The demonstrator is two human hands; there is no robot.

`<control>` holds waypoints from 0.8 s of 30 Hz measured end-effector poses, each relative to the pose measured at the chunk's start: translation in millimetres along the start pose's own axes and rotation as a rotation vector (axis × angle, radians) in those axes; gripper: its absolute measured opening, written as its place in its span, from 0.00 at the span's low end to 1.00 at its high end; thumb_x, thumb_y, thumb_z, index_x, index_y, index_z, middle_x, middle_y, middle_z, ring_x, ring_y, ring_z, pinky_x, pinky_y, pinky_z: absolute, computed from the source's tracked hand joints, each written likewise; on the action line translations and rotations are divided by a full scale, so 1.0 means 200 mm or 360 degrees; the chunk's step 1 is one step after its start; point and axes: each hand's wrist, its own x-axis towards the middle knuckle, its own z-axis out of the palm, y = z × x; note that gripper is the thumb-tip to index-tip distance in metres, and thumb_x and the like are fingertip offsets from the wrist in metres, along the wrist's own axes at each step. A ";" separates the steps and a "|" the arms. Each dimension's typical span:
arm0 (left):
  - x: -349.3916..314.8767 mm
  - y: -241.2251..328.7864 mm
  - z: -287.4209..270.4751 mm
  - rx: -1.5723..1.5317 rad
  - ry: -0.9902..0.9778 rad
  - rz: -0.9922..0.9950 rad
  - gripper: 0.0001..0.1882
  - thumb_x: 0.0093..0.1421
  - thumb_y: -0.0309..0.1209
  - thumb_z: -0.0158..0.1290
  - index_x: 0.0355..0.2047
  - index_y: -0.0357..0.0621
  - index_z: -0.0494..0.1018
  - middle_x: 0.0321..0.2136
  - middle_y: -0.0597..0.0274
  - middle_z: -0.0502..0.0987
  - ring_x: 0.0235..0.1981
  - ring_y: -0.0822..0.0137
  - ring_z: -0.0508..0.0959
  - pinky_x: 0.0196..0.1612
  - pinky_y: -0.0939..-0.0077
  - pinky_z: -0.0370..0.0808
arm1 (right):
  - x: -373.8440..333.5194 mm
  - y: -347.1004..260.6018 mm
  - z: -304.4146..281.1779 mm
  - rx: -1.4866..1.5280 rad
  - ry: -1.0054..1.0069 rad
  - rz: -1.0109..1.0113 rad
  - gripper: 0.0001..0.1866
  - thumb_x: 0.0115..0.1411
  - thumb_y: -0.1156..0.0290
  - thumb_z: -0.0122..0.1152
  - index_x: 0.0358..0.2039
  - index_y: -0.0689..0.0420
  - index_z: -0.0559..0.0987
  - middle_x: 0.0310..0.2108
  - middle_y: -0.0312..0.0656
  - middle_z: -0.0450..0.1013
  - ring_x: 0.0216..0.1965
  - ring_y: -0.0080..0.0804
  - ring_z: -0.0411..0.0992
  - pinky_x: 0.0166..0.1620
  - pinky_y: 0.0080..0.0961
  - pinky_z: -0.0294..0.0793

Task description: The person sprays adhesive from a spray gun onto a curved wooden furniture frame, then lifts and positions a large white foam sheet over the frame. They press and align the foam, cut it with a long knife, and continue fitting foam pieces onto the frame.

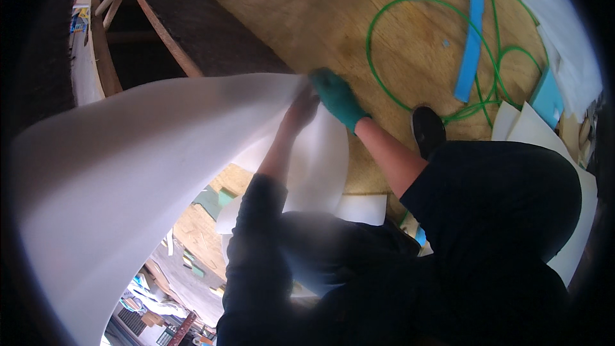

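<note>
A large white sheet (147,147), soft and bendy like thin foam, sweeps from the left side to a gathered corner in front of me. My bare left hand (302,110) closes on the sheet near that corner. Right beside it, my right hand (338,97), in a green glove, grips the same end; its fingertips are blurred and partly hidden. Below both hands, a fold of the white material hangs down toward my knee. Under the sheet's far edge stands a wooden frame (163,32) with dark covering (211,25).
A thin green hose (370,45) lies in loops on the plywood floor (295,0), with a blue strip (471,38) across it. More white sheets (535,129) and a light-blue block (548,99) are at the right. Green foam scraps (225,197) litter the lower left. My shoe (428,129) stands near the hose.
</note>
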 end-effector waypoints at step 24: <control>-0.67 1.15 -1.02 0.0016 0.0381 -0.0440 0.14 0.71 0.33 0.54 0.48 0.37 0.82 0.44 0.44 0.84 0.48 0.43 0.82 0.54 0.58 0.76 | 0.09 -0.80 0.25 -0.0033 0.0060 -0.0113 0.16 0.68 0.69 0.49 0.52 0.57 0.81 0.48 0.54 0.77 0.54 0.54 0.75 0.58 0.45 0.76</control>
